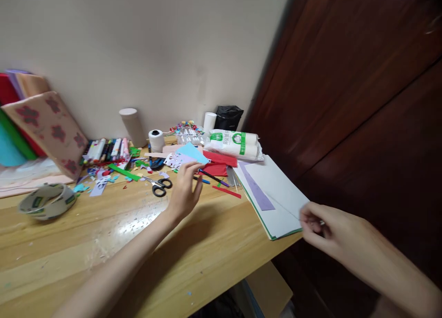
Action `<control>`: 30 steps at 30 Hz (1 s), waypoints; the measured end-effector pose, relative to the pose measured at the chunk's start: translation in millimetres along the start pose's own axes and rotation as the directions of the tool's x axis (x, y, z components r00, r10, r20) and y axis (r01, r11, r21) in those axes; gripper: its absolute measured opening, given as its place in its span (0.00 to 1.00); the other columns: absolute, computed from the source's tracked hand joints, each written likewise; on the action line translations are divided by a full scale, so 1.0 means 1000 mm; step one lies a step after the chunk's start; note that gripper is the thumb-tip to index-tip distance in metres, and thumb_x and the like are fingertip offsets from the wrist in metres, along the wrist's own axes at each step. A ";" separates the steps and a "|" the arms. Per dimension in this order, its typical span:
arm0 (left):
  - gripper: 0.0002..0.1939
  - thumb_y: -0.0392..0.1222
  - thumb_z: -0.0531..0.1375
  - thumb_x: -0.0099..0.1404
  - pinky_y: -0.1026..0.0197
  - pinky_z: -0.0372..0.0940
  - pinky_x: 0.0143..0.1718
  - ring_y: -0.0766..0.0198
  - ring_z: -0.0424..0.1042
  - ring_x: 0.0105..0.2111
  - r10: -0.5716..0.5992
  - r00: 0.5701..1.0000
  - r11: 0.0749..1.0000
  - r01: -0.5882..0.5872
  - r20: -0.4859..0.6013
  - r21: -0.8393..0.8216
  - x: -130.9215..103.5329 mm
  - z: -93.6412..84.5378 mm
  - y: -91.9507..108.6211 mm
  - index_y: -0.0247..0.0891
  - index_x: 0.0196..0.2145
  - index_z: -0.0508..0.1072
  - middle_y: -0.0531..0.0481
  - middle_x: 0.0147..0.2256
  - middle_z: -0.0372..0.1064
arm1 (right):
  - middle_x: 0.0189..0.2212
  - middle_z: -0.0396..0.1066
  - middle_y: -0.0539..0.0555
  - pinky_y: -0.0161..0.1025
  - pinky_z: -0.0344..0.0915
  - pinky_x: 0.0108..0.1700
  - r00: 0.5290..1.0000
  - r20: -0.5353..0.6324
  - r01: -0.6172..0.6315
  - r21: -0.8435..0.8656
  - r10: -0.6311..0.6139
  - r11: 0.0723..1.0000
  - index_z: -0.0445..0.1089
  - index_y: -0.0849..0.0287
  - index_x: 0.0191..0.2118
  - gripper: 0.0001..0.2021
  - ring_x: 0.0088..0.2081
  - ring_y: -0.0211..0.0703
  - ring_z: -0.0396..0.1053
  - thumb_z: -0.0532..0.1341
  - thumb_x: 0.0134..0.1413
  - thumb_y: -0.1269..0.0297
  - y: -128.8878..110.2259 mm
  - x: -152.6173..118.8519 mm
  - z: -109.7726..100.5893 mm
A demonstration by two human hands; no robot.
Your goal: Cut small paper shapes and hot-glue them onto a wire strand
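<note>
My left hand (185,191) hovers over the table with its fingers loosely apart and nothing in them. Just beyond its fingertips are a dark pen (214,178), a blue pen (204,181) and a blue paper piece (192,152). To its left, black-handled scissors (159,187) lie on the wood. My right hand (316,221) is closed, pinching a thin pale strand or stick (283,208) that reaches left over the white pad (288,191). A purple paper strip (257,189) lies on that pad. A narrow red strip (226,191) rests between the hands.
Tape (46,202) and a flowered board (48,129) stand at left. Markers (105,150), paper scraps (124,171), a thread spool (156,141) and packaged white rolls (235,144) line the wall. A dark wooden panel (362,101) rises at right, beside the table's edge.
</note>
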State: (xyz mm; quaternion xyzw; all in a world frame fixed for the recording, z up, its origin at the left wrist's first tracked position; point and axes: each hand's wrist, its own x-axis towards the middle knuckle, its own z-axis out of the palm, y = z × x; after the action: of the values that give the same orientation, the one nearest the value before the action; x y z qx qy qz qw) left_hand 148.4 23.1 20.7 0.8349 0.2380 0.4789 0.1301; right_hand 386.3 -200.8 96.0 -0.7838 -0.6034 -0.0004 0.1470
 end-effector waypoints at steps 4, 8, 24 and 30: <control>0.14 0.31 0.56 0.61 0.57 0.63 0.45 0.60 0.66 0.45 0.006 0.985 0.978 0.030 -0.171 0.206 -0.039 -0.072 -0.001 0.40 0.45 0.66 0.45 0.42 0.66 | 0.20 0.63 0.47 0.31 0.53 0.23 0.943 0.178 0.271 0.083 -0.282 0.959 0.59 0.57 0.25 0.04 0.21 0.35 0.59 0.54 0.45 0.73 -0.060 0.064 0.028; 0.24 0.39 0.57 0.62 0.50 0.55 0.54 0.54 0.59 0.55 -0.105 0.994 0.843 0.100 -0.021 0.529 -0.071 -0.112 -0.021 0.42 0.56 0.59 0.42 0.55 0.61 | 0.20 0.63 0.47 0.31 0.50 0.24 0.812 0.245 0.496 0.188 -0.530 0.848 0.58 0.58 0.23 0.07 0.22 0.35 0.59 0.51 0.41 0.78 -0.117 0.112 0.064; 0.12 0.42 0.51 0.65 0.53 0.61 0.46 0.58 0.72 0.35 -0.527 0.843 0.704 0.504 -0.107 0.500 -0.114 -0.183 -0.083 0.39 0.34 0.74 0.47 0.34 0.75 | 0.32 0.70 0.56 0.41 0.62 0.39 0.858 -0.167 0.512 0.189 -0.486 0.838 0.66 0.59 0.34 0.08 0.36 0.46 0.68 0.53 0.57 0.61 -0.132 0.172 0.154; 0.13 0.44 0.52 0.64 0.59 0.62 0.36 0.57 0.73 0.36 -0.718 0.694 0.643 0.689 -0.049 0.334 -0.113 -0.177 -0.079 0.40 0.38 0.75 0.47 0.35 0.75 | 0.34 0.70 0.57 0.44 0.62 0.43 0.906 -0.307 0.383 0.299 -0.292 0.874 0.67 0.60 0.38 0.10 0.37 0.47 0.68 0.53 0.58 0.60 -0.135 0.170 0.175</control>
State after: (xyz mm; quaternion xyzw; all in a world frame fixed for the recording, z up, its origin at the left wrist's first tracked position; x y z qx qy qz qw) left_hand -73.4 29.6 -7.8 0.7058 0.6136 0.3069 0.1762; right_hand 273.4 31.4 -10.2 -0.6198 -0.6981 -0.0176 0.3582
